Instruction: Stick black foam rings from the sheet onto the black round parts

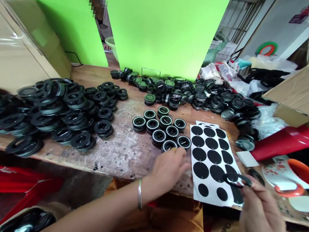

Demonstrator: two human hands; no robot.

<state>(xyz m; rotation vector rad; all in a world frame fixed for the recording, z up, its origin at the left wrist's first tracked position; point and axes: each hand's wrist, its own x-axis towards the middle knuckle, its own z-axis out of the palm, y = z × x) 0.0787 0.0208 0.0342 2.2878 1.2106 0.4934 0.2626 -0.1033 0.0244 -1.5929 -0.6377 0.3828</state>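
- On the head view, we have the right hand (265, 221) pinching a thin dark ring (246, 180) between thumb and fingers, held over the right side of a white sheet (212, 196) of black discs (214, 156).
- We judge that ring light and fairly stiff, perhaps a touch slick; a pinch on the rim is the right hold, and squeezing hard across it could bend something so slim.
- Over to the left hand (168, 170): thumb apart, fingers bent towards the nearest of the small black round parts (172, 131). The fingertips are hidden, so we cannot tell whether they grip.
- Those parts sit in a loose cluster on the worktop (120, 153), just left of the sheet. They look rigid and heavier than the ring, smooth enough to slide; we'd favour the outer side wall, keeping fingertips off the top face.
- And the discs! Flat and thin, probably soft and easily creased, so we'd lift by an edge.
- Around us, a big heap of black rings (47, 109) spreads to the left, more round pieces (175, 90) line the back, and a red bottle (286, 139) leans near the patterned cup (307, 173).
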